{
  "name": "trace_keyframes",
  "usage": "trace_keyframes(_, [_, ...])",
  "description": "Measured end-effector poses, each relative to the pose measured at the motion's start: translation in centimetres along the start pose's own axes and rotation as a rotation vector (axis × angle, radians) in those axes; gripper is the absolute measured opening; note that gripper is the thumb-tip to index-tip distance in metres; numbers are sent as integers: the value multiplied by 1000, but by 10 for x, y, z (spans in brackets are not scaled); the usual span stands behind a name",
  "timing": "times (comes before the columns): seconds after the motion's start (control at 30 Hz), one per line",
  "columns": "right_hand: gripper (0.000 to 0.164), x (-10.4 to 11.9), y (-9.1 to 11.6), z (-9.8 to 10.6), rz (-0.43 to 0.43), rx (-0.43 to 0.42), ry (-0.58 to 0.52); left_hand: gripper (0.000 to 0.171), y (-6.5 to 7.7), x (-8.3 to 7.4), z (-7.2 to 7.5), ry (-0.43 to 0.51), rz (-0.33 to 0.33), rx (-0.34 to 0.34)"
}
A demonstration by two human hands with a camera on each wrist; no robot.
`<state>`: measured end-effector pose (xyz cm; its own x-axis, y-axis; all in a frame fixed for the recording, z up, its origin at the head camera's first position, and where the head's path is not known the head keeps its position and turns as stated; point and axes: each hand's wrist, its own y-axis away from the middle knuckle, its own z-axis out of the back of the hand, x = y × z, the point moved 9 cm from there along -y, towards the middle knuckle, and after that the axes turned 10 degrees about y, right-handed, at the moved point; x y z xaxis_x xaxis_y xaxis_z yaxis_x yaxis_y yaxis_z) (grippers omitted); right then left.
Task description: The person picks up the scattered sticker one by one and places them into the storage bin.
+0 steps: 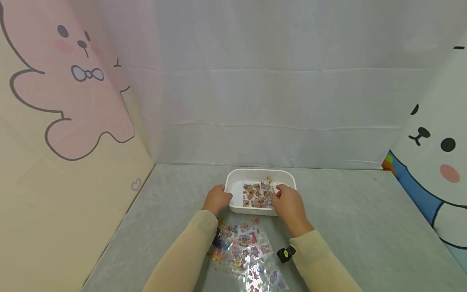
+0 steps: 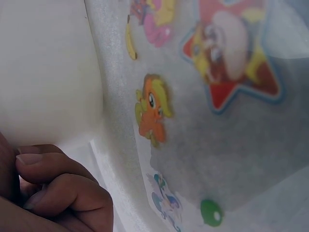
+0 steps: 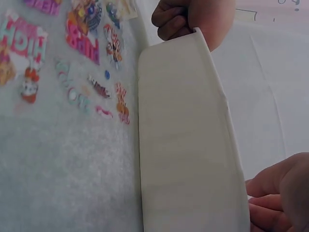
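Note:
A white rectangular tray (image 1: 235, 209) sits on the grey table, holding a clear sheet of small cartoon stickers (image 1: 255, 194). My left hand (image 1: 217, 199) grips the tray's left end, its fingers curled at the rim. My right hand (image 1: 290, 206) reaches over the tray's right side, thumb and index finger pinching at the right edge of the sticker sheet. In the right wrist view the tray's outer wall (image 3: 186, 125) hides part of the right hand's fingers (image 3: 265, 212). The left hand's curled fingers (image 2: 72, 193) show beside the tray in the left wrist view.
Several shiny clear sticker sheets (image 1: 244, 245) lie on the table between my forearms, in front of the tray. The grey tabletop (image 1: 365, 227) extends to both sides. A white cloth wall (image 1: 255, 101) stands behind, with printed cartoon panels left and right.

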<state>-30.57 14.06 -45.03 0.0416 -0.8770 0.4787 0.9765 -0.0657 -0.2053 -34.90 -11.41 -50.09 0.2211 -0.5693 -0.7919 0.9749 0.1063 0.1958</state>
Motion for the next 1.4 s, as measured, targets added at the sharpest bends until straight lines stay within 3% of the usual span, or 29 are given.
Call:
trace_keyframes(0.47, [25, -2, 12, 12, -3, -50, 10, 39, 2, -1, 0, -4, -8, 2])
trace_keyframes(0.7, [24, 2, 19, 14, 2, 1, 9, 39, 4, 0, -1, 8, 6, 8])
trace_keyframes(1.1, [25, 19, 50, 23, 122, 64, 95, 39, 0, -4, 1, -4, -7, 13])
trace_keyframes(1.4, [29, 20, 67, 12, 180, 85, 86, 37, 0, -1, 2, 14, 7, 1])
